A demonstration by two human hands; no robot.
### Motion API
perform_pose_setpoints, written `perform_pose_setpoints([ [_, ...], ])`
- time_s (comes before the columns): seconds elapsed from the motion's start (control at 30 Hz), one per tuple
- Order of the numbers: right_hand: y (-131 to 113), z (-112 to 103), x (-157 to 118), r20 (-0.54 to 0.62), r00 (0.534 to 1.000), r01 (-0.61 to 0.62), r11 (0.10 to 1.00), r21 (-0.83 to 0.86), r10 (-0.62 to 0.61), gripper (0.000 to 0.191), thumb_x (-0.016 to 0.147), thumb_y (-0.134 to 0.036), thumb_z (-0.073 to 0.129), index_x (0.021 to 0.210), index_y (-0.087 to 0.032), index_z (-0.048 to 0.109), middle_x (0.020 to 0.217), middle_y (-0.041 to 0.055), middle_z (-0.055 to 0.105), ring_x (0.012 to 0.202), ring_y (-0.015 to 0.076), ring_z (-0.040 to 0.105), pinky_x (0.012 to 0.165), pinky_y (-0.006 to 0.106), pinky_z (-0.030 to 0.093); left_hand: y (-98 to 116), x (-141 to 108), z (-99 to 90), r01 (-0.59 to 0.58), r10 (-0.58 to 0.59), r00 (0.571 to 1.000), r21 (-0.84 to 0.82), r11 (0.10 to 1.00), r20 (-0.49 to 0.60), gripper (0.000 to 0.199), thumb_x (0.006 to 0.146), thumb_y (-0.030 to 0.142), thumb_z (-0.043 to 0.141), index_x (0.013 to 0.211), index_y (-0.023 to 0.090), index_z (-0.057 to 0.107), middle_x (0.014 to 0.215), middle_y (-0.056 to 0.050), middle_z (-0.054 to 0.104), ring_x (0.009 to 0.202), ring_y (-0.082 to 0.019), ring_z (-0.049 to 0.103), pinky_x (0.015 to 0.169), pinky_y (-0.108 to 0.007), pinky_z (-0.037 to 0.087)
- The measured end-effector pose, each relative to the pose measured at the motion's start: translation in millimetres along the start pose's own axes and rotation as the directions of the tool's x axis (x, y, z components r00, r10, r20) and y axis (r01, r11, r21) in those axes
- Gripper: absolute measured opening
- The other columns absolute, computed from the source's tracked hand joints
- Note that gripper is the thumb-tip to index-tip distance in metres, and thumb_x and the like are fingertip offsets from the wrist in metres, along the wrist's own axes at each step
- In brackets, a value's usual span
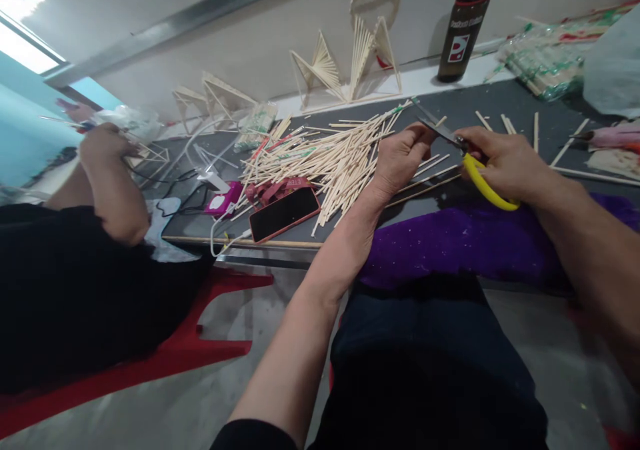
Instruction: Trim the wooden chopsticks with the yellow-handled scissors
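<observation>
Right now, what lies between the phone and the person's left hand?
Loose pale sticks lie between the phone and the left hand, in the head view.

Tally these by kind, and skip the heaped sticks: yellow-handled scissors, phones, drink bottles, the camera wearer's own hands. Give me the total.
Yellow-handled scissors: 1
Phone: 1
Drink bottle: 1
Wearer's own hands: 2 (left hand, right hand)
Total: 5

Stick pile (345, 163) on tabletop (505, 95); phone (285, 215) in front of it; scissors (481, 178) right; bottle (460, 33) behind, right of stick models (363, 50).
</observation>
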State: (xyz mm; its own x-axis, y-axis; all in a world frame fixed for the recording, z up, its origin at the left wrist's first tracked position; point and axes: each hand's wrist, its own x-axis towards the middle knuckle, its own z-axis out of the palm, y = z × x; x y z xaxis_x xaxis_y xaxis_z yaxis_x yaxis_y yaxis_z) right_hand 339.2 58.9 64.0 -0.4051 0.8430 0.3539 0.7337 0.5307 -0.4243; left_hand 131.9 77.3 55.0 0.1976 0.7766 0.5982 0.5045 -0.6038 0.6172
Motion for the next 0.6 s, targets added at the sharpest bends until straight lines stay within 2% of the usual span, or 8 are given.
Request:
perform_pose_setpoints([
  [0.13,1.2,-0.1,-0.3,0.001,1.000,-0.010,1.000,-0.022,0.010,0.047,0.072,-0.023,0.054,0.118,-0.026,0.060,0.079,0.0056,0.062,0.065,0.0188,0.052,0.066,0.034,0.040,-0.6,0.3,5.7,0.009,-0.009,1.000,0.028,1.000,0.020,0.025,0.099,0.028,0.049,0.085,0.020,0.069,0.072,0.000,0.070,0.066,-0.011,0.063,0.069,-0.025,0.051],
  [0.2,3.0,0.0,0.2,-0.015,1.000,0.021,1.000,-0.022,-0.021,0.048,0.071,-0.022,0.054,0.118,-0.027,0.060,0.081,0.0062,0.062,0.068,0.0201,0.053,0.067,0.035,0.040,6.7,-2.0,3.4,0.002,-0.004,1.000,0.084,0.996,0.014,0.022,0.098,0.027,0.049,0.091,0.019,0.069,0.082,-0.002,0.073,0.076,-0.013,0.067,0.074,-0.028,0.053],
  [0.27,5.7,-0.4,0.5,-0.044,0.998,0.053,0.999,-0.012,-0.054,0.048,0.070,-0.023,0.055,0.118,-0.028,0.060,0.082,0.0064,0.061,0.069,0.0213,0.054,0.068,0.036,0.041,19.5,-8.3,-12.3,-0.043,0.049,0.998,0.163,0.986,-0.032,0.018,0.096,0.026,0.054,0.102,0.018,0.068,0.099,-0.006,0.074,0.094,-0.017,0.069,0.083,-0.032,0.054],
  [0.3,7.3,-0.8,0.6,-0.064,0.996,0.062,0.998,-0.007,-0.062,0.048,0.070,-0.024,0.056,0.118,-0.029,0.060,0.081,0.0063,0.061,0.069,0.0217,0.053,0.068,0.036,0.041,26.5,-13.3,-27.3,-0.078,0.096,0.992,0.202,0.976,-0.077,0.020,0.094,0.026,0.057,0.109,0.017,0.066,0.110,-0.009,0.073,0.104,-0.020,0.067,0.089,-0.035,0.053],
  [0.37,10.8,-1.7,0.6,-0.102,0.993,0.060,0.998,0.001,-0.059,0.049,0.070,-0.027,0.060,0.119,-0.029,0.060,0.078,0.0057,0.058,0.068,0.0217,0.052,0.068,0.037,0.042,36.6,-26.6,-73.3,-0.119,0.165,0.971,0.248,0.962,-0.173,0.025,0.093,0.032,0.059,0.115,0.021,0.065,0.117,-0.007,0.071,0.107,-0.020,0.065,0.090,-0.037,0.054],
  [0.43,14.0,-2.3,0.4,-0.142,0.988,0.053,0.999,0.003,-0.052,0.051,0.069,-0.029,0.061,0.120,-0.028,0.060,0.077,0.0056,0.058,0.067,0.0214,0.052,0.067,0.037,0.041,35.8,-42.8,-137.6,-0.032,0.127,0.947,0.306,0.952,-0.296,0.019,0.092,0.037,0.060,0.107,0.028,0.068,0.105,-0.001,0.074,0.092,-0.017,0.067,0.081,-0.037,0.057],
  [0.53,17.0,-1.1,0.8,-0.174,0.983,0.059,0.998,-0.009,-0.060,0.054,0.070,-0.030,0.060,0.123,-0.026,0.061,0.079,0.0068,0.059,0.068,0.0209,0.053,0.068,0.037,0.042,11.5,-67.7,-245.4,0.262,-0.005,0.860,0.432,0.863,-0.510,0.010,0.087,0.036,0.063,0.096,0.036,0.067,0.091,0.011,0.073,0.074,-0.012,0.061,0.076,-0.037,0.057],
  [0.6,18.0,1.6,1.8,-0.174,0.983,0.058,0.998,-0.017,-0.060,0.056,0.069,-0.031,0.060,0.124,-0.024,0.061,0.080,0.0066,0.060,0.069,0.0204,0.054,0.068,0.036,0.042,-12.4,-83.3,-305.5,0.524,-0.126,0.769,0.506,0.685,-0.626,0.011,0.082,0.035,0.065,0.093,0.035,0.065,0.091,0.014,0.072,0.078,-0.012,0.060,0.082,-0.038,0.055],
])
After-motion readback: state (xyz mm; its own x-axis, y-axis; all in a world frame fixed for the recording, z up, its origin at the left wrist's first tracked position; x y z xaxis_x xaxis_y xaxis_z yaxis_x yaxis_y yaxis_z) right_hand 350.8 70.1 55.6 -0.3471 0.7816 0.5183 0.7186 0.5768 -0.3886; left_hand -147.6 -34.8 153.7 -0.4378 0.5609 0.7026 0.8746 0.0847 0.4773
